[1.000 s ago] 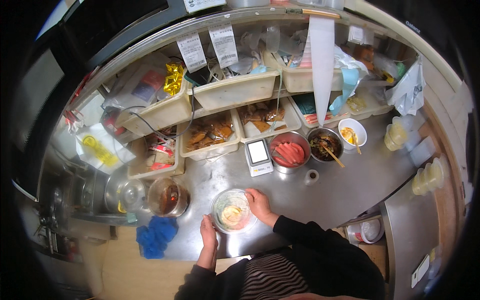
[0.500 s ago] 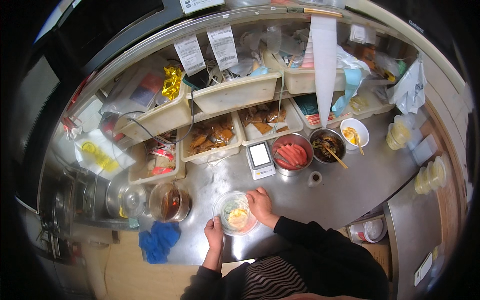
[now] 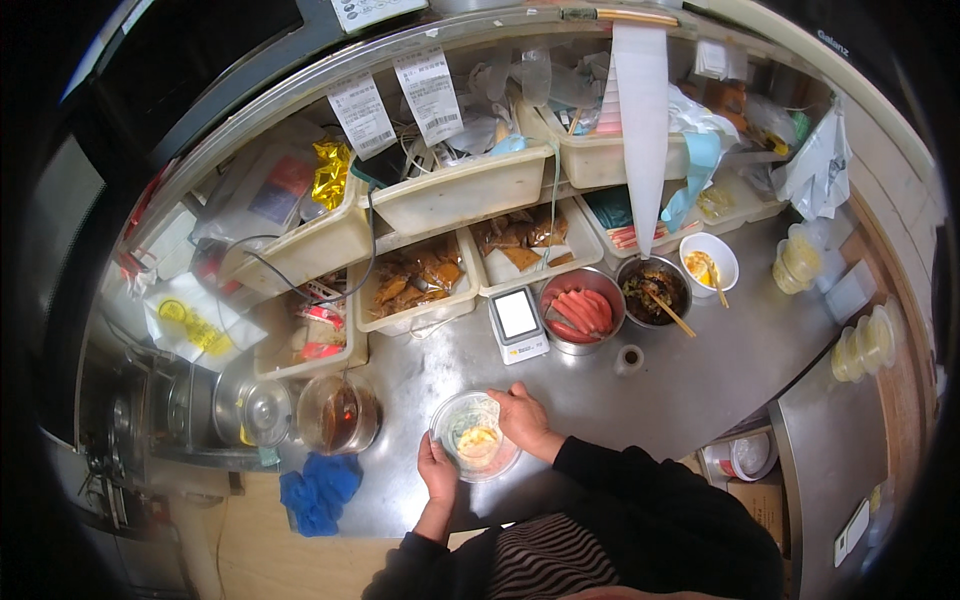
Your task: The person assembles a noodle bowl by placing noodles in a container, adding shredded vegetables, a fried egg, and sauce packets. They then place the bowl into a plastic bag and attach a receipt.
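one scale [image 3: 518, 322], perhaps six bins [image 3: 462, 192]

Both hands are covering parts of the round clear plastic container [image 3: 474, 438], hiding its near rim; its yellowish contents are appearing too small to identify. Dark sleeves are concealing the forearms. The brown packets [image 3: 420, 278] in the cream plastic bin [image 3: 412, 312] are reading blurred.

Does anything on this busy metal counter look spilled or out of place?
Nothing looks spilled. The left hand and right hand grip a clear round plastic container standing level. Only a crumpled blue cloth sits oddly near the counter's edge.
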A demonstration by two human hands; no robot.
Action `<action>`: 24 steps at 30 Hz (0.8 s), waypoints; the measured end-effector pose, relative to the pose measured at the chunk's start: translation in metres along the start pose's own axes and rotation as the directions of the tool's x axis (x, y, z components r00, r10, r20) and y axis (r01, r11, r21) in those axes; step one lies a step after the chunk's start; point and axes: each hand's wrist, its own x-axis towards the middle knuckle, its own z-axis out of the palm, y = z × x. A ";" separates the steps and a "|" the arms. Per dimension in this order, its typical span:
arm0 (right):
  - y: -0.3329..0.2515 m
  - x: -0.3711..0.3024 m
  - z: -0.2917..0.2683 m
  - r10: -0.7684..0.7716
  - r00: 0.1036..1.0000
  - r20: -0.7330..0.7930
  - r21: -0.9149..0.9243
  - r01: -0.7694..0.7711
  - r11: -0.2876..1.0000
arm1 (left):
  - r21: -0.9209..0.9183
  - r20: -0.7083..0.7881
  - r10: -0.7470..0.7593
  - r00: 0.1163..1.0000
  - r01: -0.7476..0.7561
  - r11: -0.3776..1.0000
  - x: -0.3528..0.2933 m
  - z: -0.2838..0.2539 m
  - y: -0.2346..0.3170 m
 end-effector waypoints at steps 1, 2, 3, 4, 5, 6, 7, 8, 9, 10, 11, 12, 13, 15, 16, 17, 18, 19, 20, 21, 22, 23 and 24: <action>0.000 0.001 -0.001 0.014 1.000 0.022 -0.019 -0.014 1.000 | -0.080 0.037 -0.075 0.997 0.077 0.994 0.000 0.000 0.001; -0.002 0.002 -0.001 0.010 0.999 0.031 -0.034 -0.009 0.999 | -0.178 0.089 -0.154 0.984 0.168 0.969 0.001 -0.001 0.003; -0.002 0.003 -0.001 0.012 0.999 0.043 -0.053 -0.010 0.999 | -0.218 0.094 -0.170 0.981 0.187 0.958 0.001 -0.001 0.005; -0.003 0.003 0.000 0.003 0.999 0.037 -0.081 0.000 0.997 | -0.277 0.106 -0.193 0.975 0.215 0.937 0.001 0.000 0.008; -0.004 0.003 0.001 0.010 0.998 0.054 -0.089 -0.005 0.996 | -0.351 0.109 -0.186 0.976 0.213 0.912 0.001 -0.001 0.011; -0.004 0.003 0.002 0.008 0.998 0.060 -0.108 -0.002 0.994 | -0.216 0.082 -0.155 0.985 0.169 0.962 0.001 0.000 0.015; -0.004 0.001 0.003 0.000 0.996 0.091 -0.127 0.011 0.992 | -0.095 0.048 -0.092 0.995 0.096 0.991 -0.002 0.000 0.019; -0.004 0.001 0.004 -0.011 0.998 0.066 -0.141 0.020 0.990 | 0.036 0.032 -0.018 0.999 0.017 0.999 -0.003 0.001 0.024; -0.005 0.001 0.005 -0.026 0.998 0.057 -0.150 0.034 0.988 | 0.267 0.077 0.032 0.997 -0.052 0.962 -0.002 -0.003 0.031; -0.005 0.002 0.005 -0.017 0.998 0.068 -0.168 0.028 0.985 | 0.359 0.104 0.085 0.991 -0.117 0.926 -0.001 -0.004 0.039; -0.005 0.003 0.005 -0.105 0.994 0.016 -0.160 0.106 0.981 | 0.455 0.132 0.117 0.984 -0.165 0.875 0.000 -0.005 0.046; -0.005 0.004 0.004 -0.171 0.985 -0.015 -0.162 0.166 0.973 | 0.542 0.168 0.126 0.978 -0.198 0.816 0.000 -0.007 0.055; -0.005 0.006 0.004 -0.238 0.970 -0.059 -0.167 0.225 0.960 | 0.597 0.268 0.205 0.941 -0.329 0.732 0.002 -0.009 0.064; -0.006 0.009 0.002 -0.371 0.919 0.131 -0.235 0.393 0.889 | 0.644 0.454 0.319 0.832 -0.554 0.527 0.001 -0.011 0.079; -0.007 0.010 0.002 -0.463 0.867 0.183 -0.252 0.497 0.831 | 0.630 0.514 0.265 0.816 -0.569 0.528 0.000 -0.011 0.086; -0.007 0.011 0.001 -0.446 0.846 0.294 -0.289 0.523 0.802 | 0.613 0.555 0.253 0.792 -0.596 0.520 -0.002 -0.009 0.092; -0.008 0.011 0.000 -0.445 0.837 0.319 -0.292 0.533 0.794 | 0.587 0.606 0.252 0.754 -0.638 0.498 -0.003 -0.007 0.096; -0.009 0.011 0.000 -0.467 0.825 0.319 -0.288 0.554 0.781 | 0.608 0.629 0.206 0.749 -0.640 0.470 -0.004 -0.006 0.100; -0.009 0.010 0.000 -0.488 0.812 0.320 -0.285 0.574 0.768 | 0.622 0.639 0.178 0.748 -0.639 0.452 -0.004 -0.005 0.102; -0.009 0.010 -0.001 -0.473 0.810 0.346 -0.327 0.577 0.749 | 0.625 0.656 0.160 0.738 -0.650 0.433 -0.004 -0.004 0.104; -0.009 0.010 0.000 -0.498 0.810 0.311 -0.295 0.580 0.760 | 0.642 0.666 0.147 0.732 -0.662 0.388 -0.004 -0.003 0.104; -0.009 0.010 0.000 -0.500 0.810 0.305 -0.280 0.578 0.766 | 0.621 0.673 0.149 0.725 -0.663 0.418 -0.003 -0.002 0.104; -0.008 0.010 0.000 -0.489 0.813 0.317 -0.283 0.573 0.770 | 0.615 0.674 0.158 0.721 -0.667 0.421 -0.002 -0.002 0.103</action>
